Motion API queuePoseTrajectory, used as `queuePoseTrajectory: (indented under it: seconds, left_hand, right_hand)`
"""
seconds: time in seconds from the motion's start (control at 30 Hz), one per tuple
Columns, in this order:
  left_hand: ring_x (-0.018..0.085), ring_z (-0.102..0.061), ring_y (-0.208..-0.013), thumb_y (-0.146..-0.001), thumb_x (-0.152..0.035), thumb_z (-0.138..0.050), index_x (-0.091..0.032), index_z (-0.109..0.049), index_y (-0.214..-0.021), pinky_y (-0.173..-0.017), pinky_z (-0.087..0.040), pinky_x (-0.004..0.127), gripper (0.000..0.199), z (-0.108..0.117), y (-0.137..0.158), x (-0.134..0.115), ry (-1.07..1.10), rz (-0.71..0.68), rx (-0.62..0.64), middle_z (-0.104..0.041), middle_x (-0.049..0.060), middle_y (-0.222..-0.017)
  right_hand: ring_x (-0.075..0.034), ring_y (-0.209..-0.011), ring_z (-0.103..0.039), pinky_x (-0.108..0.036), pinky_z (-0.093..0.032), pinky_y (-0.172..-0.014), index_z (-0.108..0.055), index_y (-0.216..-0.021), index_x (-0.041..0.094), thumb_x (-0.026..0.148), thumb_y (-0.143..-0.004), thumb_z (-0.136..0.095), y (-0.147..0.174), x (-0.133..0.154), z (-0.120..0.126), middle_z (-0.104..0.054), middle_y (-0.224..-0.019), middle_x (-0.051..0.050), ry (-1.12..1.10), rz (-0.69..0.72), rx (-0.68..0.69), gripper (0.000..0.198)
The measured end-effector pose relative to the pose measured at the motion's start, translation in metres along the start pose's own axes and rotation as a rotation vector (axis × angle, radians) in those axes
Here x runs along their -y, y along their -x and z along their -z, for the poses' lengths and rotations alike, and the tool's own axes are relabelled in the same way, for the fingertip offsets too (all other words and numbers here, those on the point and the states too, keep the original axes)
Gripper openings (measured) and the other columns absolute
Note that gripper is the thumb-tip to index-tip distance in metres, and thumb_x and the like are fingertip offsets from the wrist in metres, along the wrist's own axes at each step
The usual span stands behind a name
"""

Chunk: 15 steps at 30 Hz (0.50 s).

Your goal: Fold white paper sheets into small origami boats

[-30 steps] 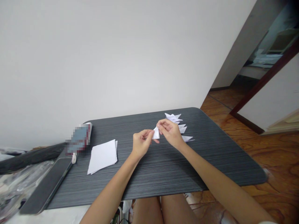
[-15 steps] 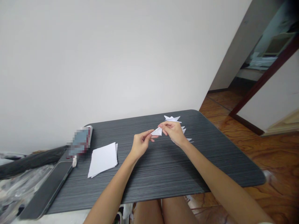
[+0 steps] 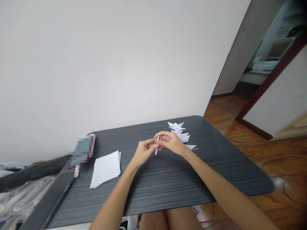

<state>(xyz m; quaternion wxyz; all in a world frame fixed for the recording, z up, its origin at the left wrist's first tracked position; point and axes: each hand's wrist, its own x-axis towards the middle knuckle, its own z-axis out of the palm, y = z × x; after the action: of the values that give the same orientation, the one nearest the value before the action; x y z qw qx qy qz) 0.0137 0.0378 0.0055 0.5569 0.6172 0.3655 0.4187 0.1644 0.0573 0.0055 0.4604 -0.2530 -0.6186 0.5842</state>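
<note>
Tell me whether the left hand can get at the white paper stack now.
Probably yes: the white paper stack lies uncovered on the dark tabletop, with nothing visible between it and the left hand, though that hand holds folded paper.

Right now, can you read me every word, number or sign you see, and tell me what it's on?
None: there is no word, number or sign I can read.
Paper stack: its top sheet shows no writing.
Small folded paper: seen edge-on, too small to tell.
Folded paper shapes: no marks I can make out.
Blurred thing on the left: blocky squares would hide any writing.
</note>
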Motion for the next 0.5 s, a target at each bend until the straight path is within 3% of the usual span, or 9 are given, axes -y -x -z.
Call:
queuePoseTrajectory:
  seconds: [0.13, 0.3, 0.5]
  left_hand:
    - [0.023, -0.062, -0.082, -0.063, -0.028, -0.067, -0.008, -0.056, -0.108, -0.078, -0.047, 0.035, 0.05, 0.001, -0.001, 0.004, -0.01, 0.01, -0.096, -0.067, 0.011, -0.088]
    - [0.023, -0.062, -0.085, -0.066, -0.029, -0.064, -0.009, -0.056, -0.109, -0.078, -0.047, 0.035, 0.047, 0.001, -0.001, 0.004, -0.018, -0.007, -0.103, -0.066, 0.011, -0.094]
    - [0.022, -0.059, -0.09, -0.068, -0.028, -0.061, -0.009, -0.062, -0.096, -0.081, -0.046, 0.033, 0.034, 0.0, -0.002, 0.002, -0.057, -0.086, -0.257, -0.063, 0.012, -0.101]
  right_hand:
    - [-0.008, -0.064, -0.052, -0.023, -0.047, -0.06, -0.057, -0.089, 0.017, 0.021, -0.066, -0.064, -0.001, -0.002, 0.0, -0.052, -0.082, -0.001, 0.049, 0.076, -0.049, 0.024]
    - [-0.01, -0.071, -0.054, -0.025, -0.049, -0.065, -0.059, -0.09, 0.018, 0.02, -0.068, -0.06, -0.003, -0.005, 0.003, -0.048, -0.091, -0.003, 0.134, 0.141, -0.051, 0.022]
    - [-0.01, -0.068, -0.051, -0.024, -0.047, -0.062, -0.06, -0.091, 0.018, 0.014, -0.073, -0.051, -0.002, -0.013, -0.001, -0.049, -0.093, -0.006, 0.498, 0.286, -0.209, 0.021]
